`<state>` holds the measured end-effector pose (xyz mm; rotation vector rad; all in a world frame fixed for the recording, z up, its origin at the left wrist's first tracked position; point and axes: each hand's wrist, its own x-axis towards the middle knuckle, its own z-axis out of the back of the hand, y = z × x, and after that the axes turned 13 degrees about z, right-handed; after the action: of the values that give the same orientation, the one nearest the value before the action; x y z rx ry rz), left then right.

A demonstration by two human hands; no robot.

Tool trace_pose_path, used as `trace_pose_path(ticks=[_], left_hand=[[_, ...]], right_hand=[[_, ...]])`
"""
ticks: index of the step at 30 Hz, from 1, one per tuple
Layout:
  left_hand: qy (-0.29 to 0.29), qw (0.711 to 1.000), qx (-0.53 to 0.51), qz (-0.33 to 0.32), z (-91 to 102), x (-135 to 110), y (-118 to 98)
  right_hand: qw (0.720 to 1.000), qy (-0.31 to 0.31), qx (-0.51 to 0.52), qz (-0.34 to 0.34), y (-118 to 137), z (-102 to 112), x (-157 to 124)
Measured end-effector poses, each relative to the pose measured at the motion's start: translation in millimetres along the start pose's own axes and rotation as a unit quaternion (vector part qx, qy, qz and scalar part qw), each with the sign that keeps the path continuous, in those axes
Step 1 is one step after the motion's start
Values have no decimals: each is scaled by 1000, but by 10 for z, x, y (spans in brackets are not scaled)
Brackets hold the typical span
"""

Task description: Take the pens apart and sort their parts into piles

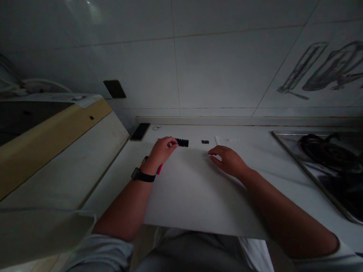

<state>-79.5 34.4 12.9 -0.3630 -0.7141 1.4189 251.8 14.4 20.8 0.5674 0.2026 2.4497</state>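
My left hand [163, 149] is over the back left of the white counter. Its thumb and fingers are pinched together at the left part of a row of small black ridged pieces [183, 142]; whatever is between the fingertips is too small to make out. Under that wrist, a red and black object [159, 169] is mostly hidden. My right hand [227, 159] hovers over the counter to the right, fingers curled with a gap from the thumb, and nothing visible in it. A small black piece [205, 142] lies between the hands. Thin white or clear strips [218, 140] lie behind my right hand.
A black phone [140, 132] and a small ring-shaped item [156, 128] rest at the counter's back left. On the right is a gas stove [326, 158] with a metal rim. A pale box-like cabinet [73, 158] borders the left, and a tiled wall [215, 75] rises behind.
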Motion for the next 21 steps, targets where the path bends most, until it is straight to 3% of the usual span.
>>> trace_pose_path(ticks=[5,12,17,21], left_hand=[[15,996,-89,26,-92,-90,-130],[2,985,-158,72,-165,-8,-17],[3,978,-193,84,-188,19,18],[0,973,-214,84,-192,19,18]], right_hand=[[996,60,-69,14,4,-25,394],[981,138,-134,13,-142,-322,1037],[975,171,-139,9,-193,-453,1145],[976,160,-144,0,-211,-473,1135]])
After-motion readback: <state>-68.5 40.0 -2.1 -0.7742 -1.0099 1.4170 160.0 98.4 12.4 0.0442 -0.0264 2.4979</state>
